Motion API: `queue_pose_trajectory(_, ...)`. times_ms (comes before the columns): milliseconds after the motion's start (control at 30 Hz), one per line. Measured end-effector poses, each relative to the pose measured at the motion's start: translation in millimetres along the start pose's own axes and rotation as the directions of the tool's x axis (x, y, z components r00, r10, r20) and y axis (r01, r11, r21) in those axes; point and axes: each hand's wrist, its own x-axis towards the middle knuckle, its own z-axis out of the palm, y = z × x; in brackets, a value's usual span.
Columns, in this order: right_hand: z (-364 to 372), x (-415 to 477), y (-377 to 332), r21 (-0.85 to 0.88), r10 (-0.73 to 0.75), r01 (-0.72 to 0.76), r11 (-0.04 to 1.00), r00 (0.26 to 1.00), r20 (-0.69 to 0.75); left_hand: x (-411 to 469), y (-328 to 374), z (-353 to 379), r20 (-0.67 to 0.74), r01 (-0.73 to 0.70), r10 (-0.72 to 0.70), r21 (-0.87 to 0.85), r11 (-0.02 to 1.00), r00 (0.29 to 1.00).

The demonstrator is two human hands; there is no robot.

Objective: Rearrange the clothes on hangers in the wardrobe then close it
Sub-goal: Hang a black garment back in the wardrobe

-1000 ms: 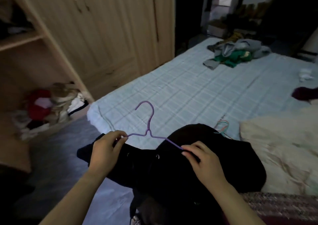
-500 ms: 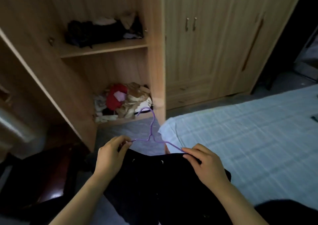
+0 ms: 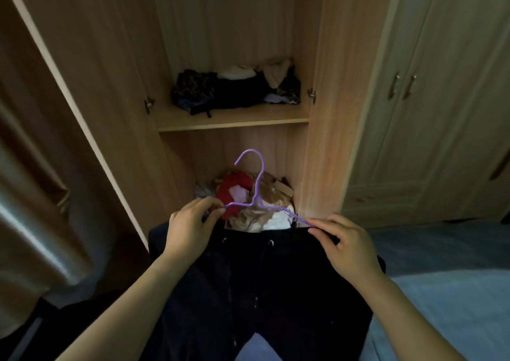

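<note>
A thin purple hanger [image 3: 258,192] stands hook-up in front of the open wardrobe [image 3: 234,117]. A black garment [image 3: 256,286] with eyelets and a drawstring hangs from it, low in the frame. My left hand [image 3: 190,228] pinches the hanger's left arm together with the cloth. My right hand [image 3: 345,244] pinches the right arm and the garment's edge. Inside the wardrobe, a shelf carries dark folded clothes [image 3: 234,91]. Below it lies a heap of red, tan and white clothes [image 3: 248,197], partly hidden by the hanger and hands.
The wardrobe's left door [image 3: 82,112] stands open at an angle. Shut wooden doors with metal handles [image 3: 403,85] fill the right. A light blue bed [image 3: 441,305] lies at the lower right, and a curtain [image 3: 30,208] hangs at the left.
The view has swung left from the bed to face the open wardrobe squarely. Both hands kept their hold on the hanger and carried the black garment in front of the opening.
</note>
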Motion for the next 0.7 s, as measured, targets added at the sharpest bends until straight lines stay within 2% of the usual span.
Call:
queue_pose_trajectory(333, 59.3, 271.4, 97.8, 0.039, -0.104, 0.108, 0.993, 0.989, -0.102, 280.4, -38.8, 29.1, -0.144, -0.034, 0.034, -0.001, 0.999, 0.989)
queue_pose_trajectory(533, 57.0, 422.4, 126.4, -0.009, -0.185, 0.187, 0.982, 0.96, -0.208, 440.1, -36.9, 30.3, -0.268, -0.177, 0.171, 0.001, 0.984, 0.948)
queue_pose_trajectory(700, 45.6, 546.8, 133.3, -0.137, -0.263, 0.23, 0.963, 0.911, -0.318, 570.2, -42.7, 27.3, -0.356, -0.327, 0.338, 0.092, 0.941, 0.872)
